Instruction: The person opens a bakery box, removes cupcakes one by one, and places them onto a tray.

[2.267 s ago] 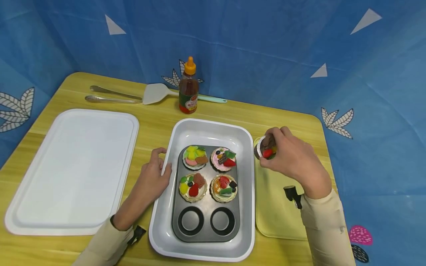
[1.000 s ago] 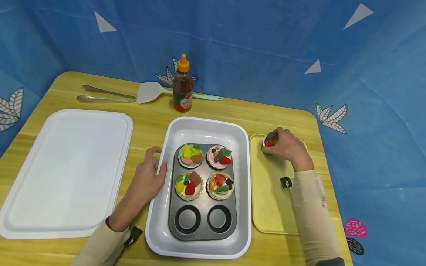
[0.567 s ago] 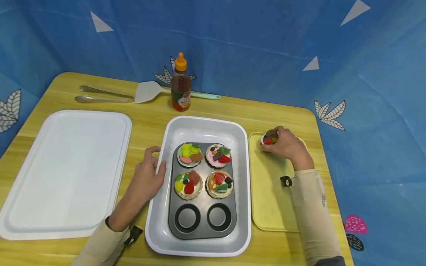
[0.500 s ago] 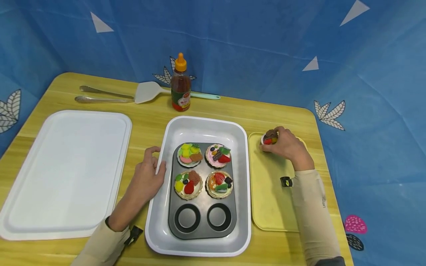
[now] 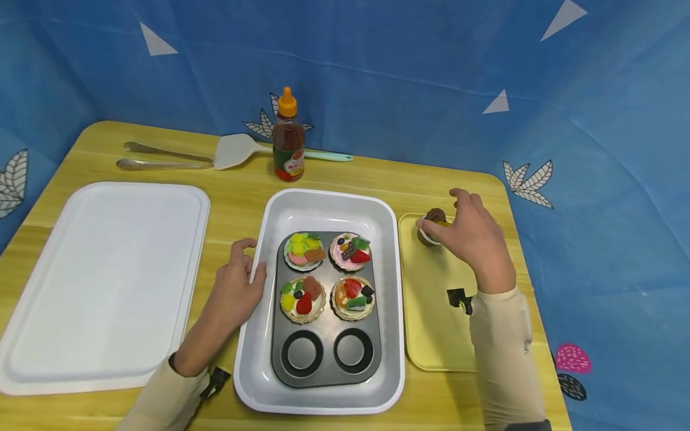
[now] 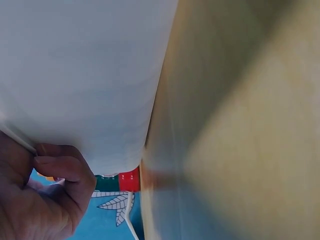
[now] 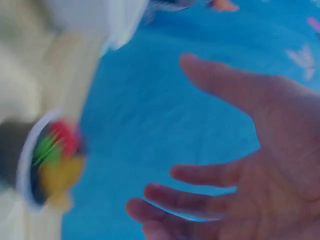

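On the far end of a yellow tray [image 5: 436,335] stands a chocolate toy cupcake [image 5: 435,214] in a white-rimmed cup. My right hand [image 5: 480,242] is just beside it, fingers spread and apart from it; the right wrist view shows a gap between the open palm and the cupcake [image 7: 52,160]. My left hand [image 5: 235,291] grips the left rim of a white deep tray [image 5: 318,402], thumb inside and fingers outside. A dark muffin pan [image 5: 326,336] lies in that tray, bearing several fruit-topped toy cupcakes [image 5: 303,299]; the two front wells show their dark bottoms.
A flat white tray [image 5: 108,287] lies at the left. Along the back are two metal handles [image 5: 164,165], a white spatula [image 5: 233,151] with a pale green handle, and a sauce bottle [image 5: 288,146] with an orange cap. A blue patterned cloth [image 5: 377,72] hangs behind.
My right hand has lowered the chocolate cupcake onto the yellow tray, let go of it and drawn its fingers apart. The left hand stays at the rim. The head view has shifted slightly.
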